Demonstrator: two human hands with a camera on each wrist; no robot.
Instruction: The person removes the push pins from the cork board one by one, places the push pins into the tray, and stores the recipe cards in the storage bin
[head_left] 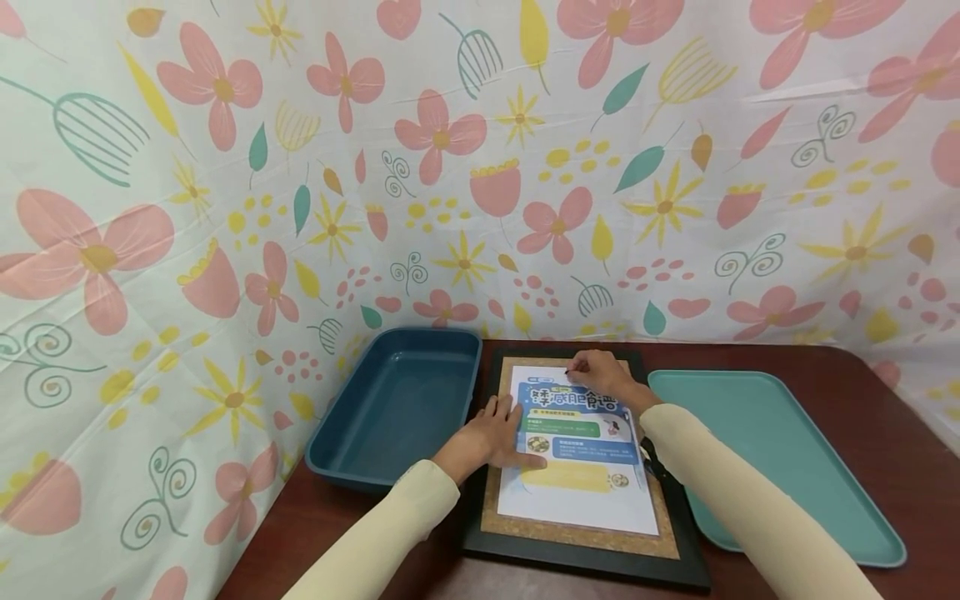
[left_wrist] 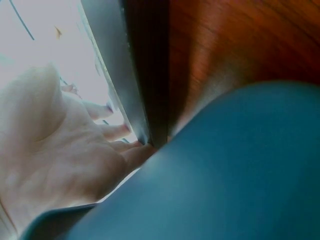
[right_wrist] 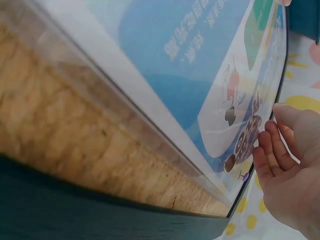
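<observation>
A printed sheet [head_left: 577, 500] with blue, green and yellow blocks, glossy as if in a clear sleeve, lies on a black-framed cork board [head_left: 517, 533]. My left hand [head_left: 491, 435] rests on its left side with fingers spread; the left wrist view shows this hand [left_wrist: 65, 150] by the frame edge. At the sheet's top, my right hand [head_left: 602, 375] pinches a small dark thing [head_left: 568, 373] too small to identify. The right wrist view shows curled fingers of this hand [right_wrist: 295, 165] beyond the sheet's far edge, and a small purple pin head [right_wrist: 245, 176] near one corner.
A deep blue tray [head_left: 397, 408] stands left of the board. On the right lies a flat teal tray [head_left: 772, 450], partly under my right sleeve. A black object [head_left: 654, 461] at the board's right edge is mostly hidden. Flowered cloth [head_left: 480, 200] hangs behind the brown table.
</observation>
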